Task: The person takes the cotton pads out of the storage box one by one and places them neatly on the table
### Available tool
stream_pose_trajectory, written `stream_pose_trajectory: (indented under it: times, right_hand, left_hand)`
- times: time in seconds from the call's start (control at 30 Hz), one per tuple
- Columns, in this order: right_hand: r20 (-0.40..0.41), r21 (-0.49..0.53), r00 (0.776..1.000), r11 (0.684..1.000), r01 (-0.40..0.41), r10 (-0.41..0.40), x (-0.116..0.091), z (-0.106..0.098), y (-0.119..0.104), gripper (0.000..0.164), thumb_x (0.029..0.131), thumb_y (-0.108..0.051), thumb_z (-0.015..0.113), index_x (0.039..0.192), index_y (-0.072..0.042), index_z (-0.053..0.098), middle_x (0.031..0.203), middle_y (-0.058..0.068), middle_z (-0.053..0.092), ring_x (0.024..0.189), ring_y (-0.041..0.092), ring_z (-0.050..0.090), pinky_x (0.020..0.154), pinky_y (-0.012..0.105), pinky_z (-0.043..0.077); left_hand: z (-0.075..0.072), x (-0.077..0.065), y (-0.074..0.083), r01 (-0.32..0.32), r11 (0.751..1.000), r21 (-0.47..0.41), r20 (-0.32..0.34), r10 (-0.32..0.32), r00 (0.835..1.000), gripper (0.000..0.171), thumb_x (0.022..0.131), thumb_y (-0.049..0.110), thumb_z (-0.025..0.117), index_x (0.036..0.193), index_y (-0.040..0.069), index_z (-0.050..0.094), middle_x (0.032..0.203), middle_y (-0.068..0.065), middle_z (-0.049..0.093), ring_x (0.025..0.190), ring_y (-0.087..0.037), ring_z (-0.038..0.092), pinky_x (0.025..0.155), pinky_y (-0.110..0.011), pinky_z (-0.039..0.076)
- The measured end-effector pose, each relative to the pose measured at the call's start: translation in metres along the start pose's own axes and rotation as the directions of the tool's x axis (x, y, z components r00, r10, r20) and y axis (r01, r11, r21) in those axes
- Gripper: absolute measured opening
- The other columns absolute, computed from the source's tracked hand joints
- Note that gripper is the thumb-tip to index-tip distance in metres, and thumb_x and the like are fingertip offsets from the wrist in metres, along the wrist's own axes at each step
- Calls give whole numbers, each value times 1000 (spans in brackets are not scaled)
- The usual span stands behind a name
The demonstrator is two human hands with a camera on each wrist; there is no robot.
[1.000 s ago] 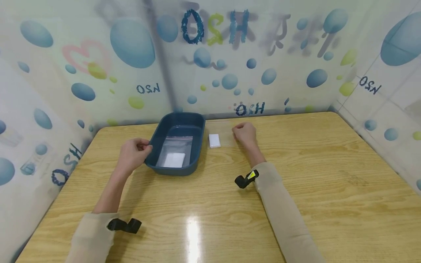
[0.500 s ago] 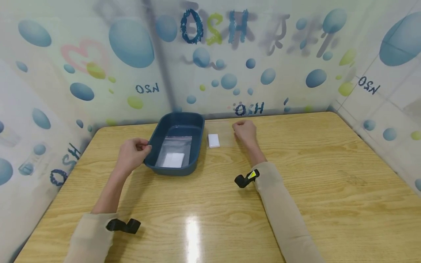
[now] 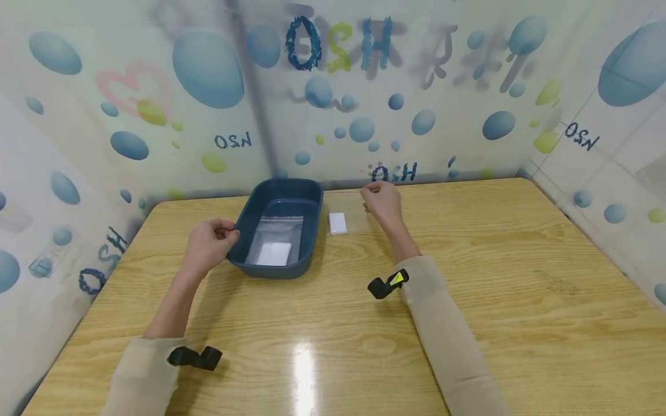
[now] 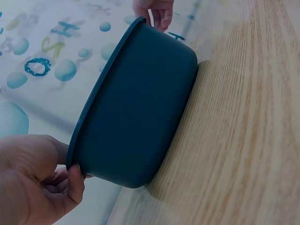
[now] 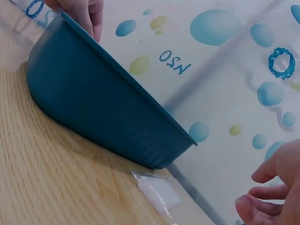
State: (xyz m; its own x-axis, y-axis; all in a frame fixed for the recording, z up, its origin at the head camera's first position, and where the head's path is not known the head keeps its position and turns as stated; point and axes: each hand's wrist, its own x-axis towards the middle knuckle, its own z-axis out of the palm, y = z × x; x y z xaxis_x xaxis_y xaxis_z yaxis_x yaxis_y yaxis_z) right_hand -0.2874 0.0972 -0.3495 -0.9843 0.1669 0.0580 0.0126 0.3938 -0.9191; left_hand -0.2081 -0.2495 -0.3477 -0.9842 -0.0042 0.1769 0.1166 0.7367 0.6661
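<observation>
My left hand point(image 3: 212, 244) pinches the left rim of a dark blue plastic basin point(image 3: 276, 270), thumb outside and fingers over the edge in the left wrist view. Inside the basin lies a clear zip bag point(image 3: 281, 229) with a white square piece point(image 3: 274, 253) at its near end. To the basin's right, a second clear bag point(image 5: 159, 193) lies flat on the table, holding another white piece point(image 3: 337, 223). Over this bag's far right part is my right hand point(image 3: 384, 203). In the right wrist view its thumb and fingers are parted, with nothing between them.
The wooden table point(image 3: 494, 260) reaches back to a wall point(image 3: 442, 86) printed with blue and green drops and letters. The basin's far end stands close to that wall. Each sleeve carries a black wrist camera point(image 3: 196, 357).
My right hand has shifted slightly left and toward the wall, rising off the bag's right edge, its fingers looser. The left hand and basin have stayed put.
</observation>
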Motion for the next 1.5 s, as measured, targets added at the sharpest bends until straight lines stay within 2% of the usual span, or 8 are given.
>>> stream_pose_trajectory:
  times: [0.23,0.5,0.97,1.4,1.5]
  right_hand:
    - [10,-9,998,998,56,-56,-4,2,-12,30,98,-18,59,116,2,69,103,16,71,79,22,67,68,27,59]
    - [30,3,995,995,95,-95,-10,4,-24,29,99,-19,60,117,1,69,104,15,70,81,23,67,70,28,59]
    - [71,35,987,989,141,-144,-26,10,-47,26,99,-18,61,117,0,67,105,14,70,85,27,69,71,29,59]
    - [151,50,961,973,225,-230,-45,27,-59,26,100,-20,60,117,-1,67,103,12,70,81,27,70,72,32,58]
    - [171,12,954,969,246,-244,-49,31,-62,26,100,-21,61,117,-3,67,105,11,70,88,26,68,78,35,56]
  left_hand:
    - [-1,0,0,1,1000,0,2,-1,1000,29,96,9,62,112,-15,66,91,-19,66,83,-29,61,65,-21,47]
    - [0,0,0,8,1000,9,7,-8,1000,30,97,10,61,114,-14,66,94,-19,67,87,-31,62,69,-28,49]
    - [0,0,0,8,1000,4,8,-8,1000,30,97,10,61,114,-14,66,94,-19,67,87,-31,62,69,-26,49]
    - [-1,1,-1,7,1000,10,6,-7,1000,29,96,10,62,113,-14,66,92,-18,67,85,-30,62,68,-26,49]
    - [-1,1,-1,7,1000,10,9,-7,1000,30,96,11,62,113,-13,66,92,-18,67,85,-30,63,69,-27,49]
